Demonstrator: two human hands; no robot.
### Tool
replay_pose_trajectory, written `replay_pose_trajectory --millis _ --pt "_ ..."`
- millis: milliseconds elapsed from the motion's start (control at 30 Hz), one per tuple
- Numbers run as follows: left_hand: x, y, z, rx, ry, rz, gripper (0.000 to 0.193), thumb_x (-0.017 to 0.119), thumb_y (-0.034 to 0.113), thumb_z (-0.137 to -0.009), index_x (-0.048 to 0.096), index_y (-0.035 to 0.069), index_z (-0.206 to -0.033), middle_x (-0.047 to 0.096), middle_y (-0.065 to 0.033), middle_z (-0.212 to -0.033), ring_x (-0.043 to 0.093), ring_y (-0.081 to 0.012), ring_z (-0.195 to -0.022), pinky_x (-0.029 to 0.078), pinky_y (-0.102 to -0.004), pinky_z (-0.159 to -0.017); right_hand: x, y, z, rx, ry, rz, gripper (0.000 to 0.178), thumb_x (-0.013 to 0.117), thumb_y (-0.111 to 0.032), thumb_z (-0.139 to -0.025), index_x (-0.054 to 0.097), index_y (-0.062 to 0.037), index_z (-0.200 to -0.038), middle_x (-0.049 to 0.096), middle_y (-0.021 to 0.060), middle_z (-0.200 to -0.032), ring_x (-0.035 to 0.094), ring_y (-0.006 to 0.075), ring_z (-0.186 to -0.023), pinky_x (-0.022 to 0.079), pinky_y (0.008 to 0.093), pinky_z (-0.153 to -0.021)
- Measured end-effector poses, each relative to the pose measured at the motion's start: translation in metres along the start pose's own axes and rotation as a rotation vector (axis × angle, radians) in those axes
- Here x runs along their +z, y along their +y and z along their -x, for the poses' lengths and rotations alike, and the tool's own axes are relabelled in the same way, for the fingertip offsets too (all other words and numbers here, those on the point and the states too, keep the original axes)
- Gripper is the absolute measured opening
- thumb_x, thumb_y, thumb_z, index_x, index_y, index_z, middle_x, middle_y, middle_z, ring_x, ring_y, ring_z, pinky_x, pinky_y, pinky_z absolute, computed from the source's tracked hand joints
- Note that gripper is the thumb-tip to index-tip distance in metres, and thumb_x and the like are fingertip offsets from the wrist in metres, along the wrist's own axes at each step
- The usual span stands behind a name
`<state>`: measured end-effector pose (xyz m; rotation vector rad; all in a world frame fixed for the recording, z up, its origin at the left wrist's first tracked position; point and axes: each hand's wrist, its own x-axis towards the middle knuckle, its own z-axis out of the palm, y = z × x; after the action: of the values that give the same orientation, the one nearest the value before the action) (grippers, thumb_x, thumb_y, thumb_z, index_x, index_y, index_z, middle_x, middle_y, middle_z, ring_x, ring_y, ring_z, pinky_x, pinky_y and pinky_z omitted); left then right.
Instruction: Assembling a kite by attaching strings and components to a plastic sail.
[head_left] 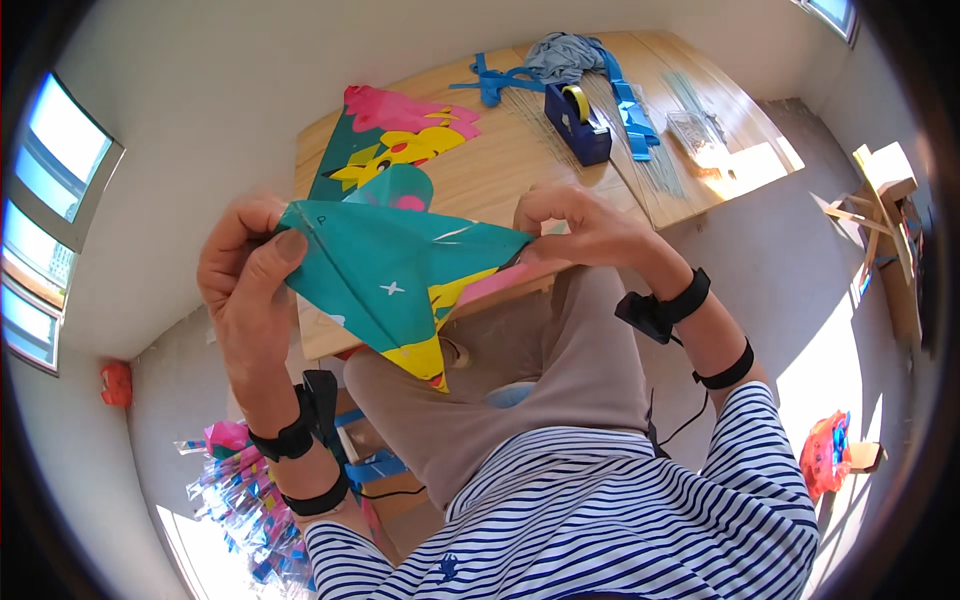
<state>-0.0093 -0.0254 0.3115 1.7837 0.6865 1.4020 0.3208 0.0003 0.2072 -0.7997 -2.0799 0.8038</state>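
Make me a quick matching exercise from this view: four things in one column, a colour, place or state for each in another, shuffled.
1. creased teal-and-yellow sheet
2. tape dispenser
3. cloth
4. trousers

A. grey-blue, bunched at the far edge of the table
B. plain beige
C. held between the left hand and the right hand
D. dark blue, with a yellow roll

Pairs: 1-C, 2-D, 3-A, 4-B
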Motion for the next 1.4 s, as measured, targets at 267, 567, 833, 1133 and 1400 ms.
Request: replay_pose_trajectory --millis 267,567,833,1133,1400 --pt "0.024 -0.03 -0.03 -0.116 0.07 -0.085 0.01 0.065 0.009 -0.091 0.059 0.004 -0.086 0.052 0.0022 -0.085 0.044 -0.0073 -0.08 0.035 -0.0214 -0.077 -0.044 0.021 0.033 0.428 0.044 -0.46 0.022 0.07 -0.021 -0.09 0.065 0.0003 -0.095 0.063 0.0017 -0.082 0.057 0.0093 -0.078 0.046 0.026 -0.069" --pt "0.056 -0.07 -0.057 -0.247 -0.022 0.001 0.007 0.068 0.0 -0.087 0.061 0.001 -0.089 0.055 0.0007 -0.084 0.048 -0.006 -0.075 0.037 -0.0194 -0.067 -0.115 0.25 0.027 0.722 0.771 0.323 0.035 0.072 -0.027 -0.087 0.067 0.0016 -0.105 0.067 0.006 -0.089 0.062 0.0152 -0.079 0.05 0.0309 -0.065" --pt "0.068 -0.079 -0.068 -0.315 -0.057 -0.034 0.007 0.067 -0.001 -0.086 0.06 0.001 -0.089 0.053 0.0 -0.082 0.047 -0.0071 -0.074 0.037 -0.0197 -0.065 -0.14 0.285 -0.016 1.063 0.685 -0.045 0.029 0.074 -0.026 -0.086 0.067 -0.0015 -0.099 0.063 0.0082 -0.09 0.06 0.02 -0.075 0.05 0.0389 -0.063" --pt "0.077 -0.084 -0.071 -0.347 -0.051 -0.027 0.007 0.067 0.0 -0.085 0.061 0.0 -0.088 0.054 -0.0002 -0.081 0.047 -0.0073 -0.073 0.036 -0.0199 -0.064 -0.145 0.291 -0.014 1.051 0.763 -0.11 0.019 0.073 -0.017 -0.082 0.068 -0.0005 -0.09 0.065 0.0088 -0.084 0.06 0.0202 -0.072 0.049 0.0386 -0.062" --pt "0.08 -0.085 -0.07 -0.352 -0.046 -0.021 0.007 0.067 -0.001 -0.085 0.061 0.0 -0.089 0.053 0.0002 -0.081 0.047 -0.0074 -0.074 0.036 -0.0202 -0.065 -0.135 0.293 0.015 0.824 0.884 -0.432 0.02 0.071 -0.014 -0.084 0.067 0.0052 -0.089 0.069 0.014 -0.082 0.063 0.0201 -0.071 0.042 0.0379 -0.057"
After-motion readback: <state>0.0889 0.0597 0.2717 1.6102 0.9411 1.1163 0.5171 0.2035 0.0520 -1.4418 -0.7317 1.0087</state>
